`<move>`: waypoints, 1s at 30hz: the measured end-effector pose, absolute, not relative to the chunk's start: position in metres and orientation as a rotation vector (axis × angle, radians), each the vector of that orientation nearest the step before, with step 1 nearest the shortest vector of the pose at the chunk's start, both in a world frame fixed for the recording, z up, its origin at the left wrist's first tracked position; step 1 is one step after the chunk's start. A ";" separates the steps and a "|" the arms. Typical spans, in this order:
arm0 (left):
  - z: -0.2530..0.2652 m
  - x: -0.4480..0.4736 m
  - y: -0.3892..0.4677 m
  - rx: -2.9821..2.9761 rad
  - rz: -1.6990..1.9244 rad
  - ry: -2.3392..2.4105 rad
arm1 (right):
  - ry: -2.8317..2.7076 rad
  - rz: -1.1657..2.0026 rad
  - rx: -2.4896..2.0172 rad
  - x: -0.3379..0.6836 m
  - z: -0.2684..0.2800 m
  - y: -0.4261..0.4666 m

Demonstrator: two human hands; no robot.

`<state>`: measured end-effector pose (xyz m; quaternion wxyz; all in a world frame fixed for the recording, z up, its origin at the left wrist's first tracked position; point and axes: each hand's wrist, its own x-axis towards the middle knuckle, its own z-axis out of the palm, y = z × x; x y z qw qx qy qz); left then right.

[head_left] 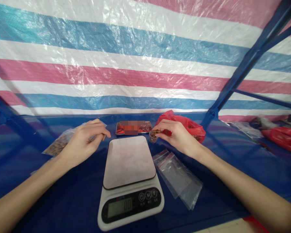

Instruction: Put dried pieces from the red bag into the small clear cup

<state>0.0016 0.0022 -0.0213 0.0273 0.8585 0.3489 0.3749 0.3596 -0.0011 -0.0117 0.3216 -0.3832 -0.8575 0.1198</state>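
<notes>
**Two hands behind a little scale**

The right hand [178,136] pinches brown bits over a small cup [153,137], half hidden by fingers. The left hand [84,142] curls on a clear bag [59,144] of brown bits. The white scale [129,181] on the blue desk [63,200] shows numbers too dim to read. A phone [134,127] behind is blurred.

You're at a makeshift packing stall, by the look of it: a striped plastic tarp [135,64] hangs as the far wall on a blue metal frame [247,61], blue sheeting [63,194] covers the table, and near you sit a digital scale [129,181] and empty zip bags [178,178], with a red bag [191,127] farther right.
</notes>
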 end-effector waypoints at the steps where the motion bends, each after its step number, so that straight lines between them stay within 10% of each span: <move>1: -0.021 0.002 0.002 2.659 1.162 1.068 | -2.268 0.326 -1.006 0.360 -0.012 0.000; 30: -0.013 0.008 -0.004 2.631 1.195 1.085 | -2.425 0.386 -0.756 0.361 0.001 -0.002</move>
